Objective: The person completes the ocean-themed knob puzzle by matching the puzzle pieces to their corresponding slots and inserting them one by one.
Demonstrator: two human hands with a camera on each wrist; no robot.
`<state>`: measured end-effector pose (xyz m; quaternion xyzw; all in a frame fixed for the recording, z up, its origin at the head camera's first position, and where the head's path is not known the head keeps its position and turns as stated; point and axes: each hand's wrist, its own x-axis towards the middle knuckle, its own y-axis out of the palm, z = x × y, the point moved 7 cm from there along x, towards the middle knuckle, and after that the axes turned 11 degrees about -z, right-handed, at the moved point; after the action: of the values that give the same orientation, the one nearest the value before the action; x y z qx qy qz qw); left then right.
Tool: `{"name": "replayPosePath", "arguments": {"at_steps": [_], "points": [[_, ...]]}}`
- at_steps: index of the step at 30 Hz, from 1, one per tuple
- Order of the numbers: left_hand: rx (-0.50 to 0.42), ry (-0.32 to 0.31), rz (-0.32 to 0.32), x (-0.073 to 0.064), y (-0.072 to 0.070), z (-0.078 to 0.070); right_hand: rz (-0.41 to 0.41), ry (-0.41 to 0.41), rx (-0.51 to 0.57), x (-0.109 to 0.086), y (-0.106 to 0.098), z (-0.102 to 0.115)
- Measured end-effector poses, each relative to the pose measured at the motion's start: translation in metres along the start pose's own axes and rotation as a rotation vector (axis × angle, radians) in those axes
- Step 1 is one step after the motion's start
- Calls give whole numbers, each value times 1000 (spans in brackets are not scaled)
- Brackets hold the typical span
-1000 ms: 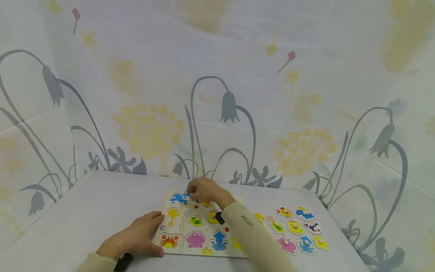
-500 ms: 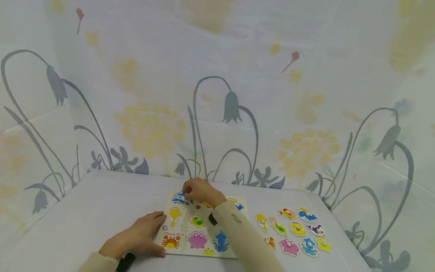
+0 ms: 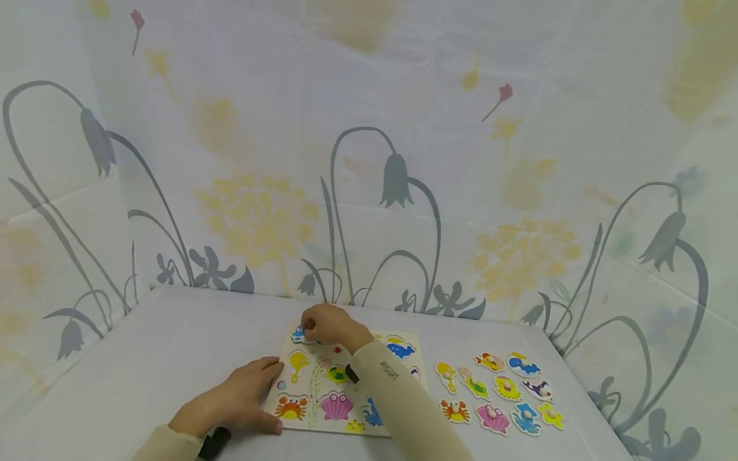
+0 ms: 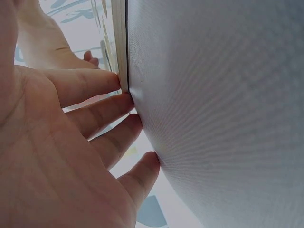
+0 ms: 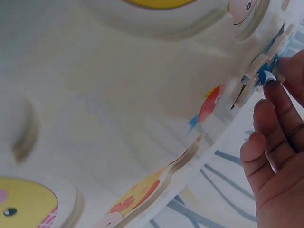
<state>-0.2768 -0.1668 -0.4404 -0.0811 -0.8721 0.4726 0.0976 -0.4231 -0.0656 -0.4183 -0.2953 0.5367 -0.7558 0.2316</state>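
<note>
A cream wooden puzzle board (image 3: 331,426) with recessed sea-animal pictures lies on the white-covered table. My right hand (image 3: 331,325) is over its top-left corner, pinching a blue dolphin-like puzzle piece (image 5: 260,71) between thumb and forefinger. In the right wrist view the piece lies at its recess in the board, partly covered by the fingertips. My left hand (image 3: 245,390) rests beside the board's left edge with fingers extended. The left wrist view shows the fingertips (image 4: 111,81) against the board's side and on the tablecloth.
Several knobbed puzzle pieces lie to the board's right, among them a crab (image 3: 455,411), a pink shell (image 3: 492,419), a blue octopus (image 3: 526,419) and a whale (image 3: 523,365). A flower-patterned curtain (image 3: 369,211) stands behind the table.
My right hand has shifted slightly left with the blue piece, lower over the board's top-left corner. The left hand stays put. The crab piece, hidden by the right sleeve earlier, now shows.
</note>
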Motion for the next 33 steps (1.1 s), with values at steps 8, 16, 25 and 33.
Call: {"name": "replayPosePath", "arguments": {"at_steps": [8, 16, 25, 33], "points": [[7, -9, 10, 2, 2, 2, 31, 47, -18, 0, 5, -3], [23, 9, -6, 2, 1, 2, 39, 18, -20, 3, 9, -5], [15, 13, -5, 3, 1, -1, 51, 25, -25, 1, 5, -4], [18, -12, -5, 2, 0, 1, 44, -24, -85, -5, -6, 0]]}}
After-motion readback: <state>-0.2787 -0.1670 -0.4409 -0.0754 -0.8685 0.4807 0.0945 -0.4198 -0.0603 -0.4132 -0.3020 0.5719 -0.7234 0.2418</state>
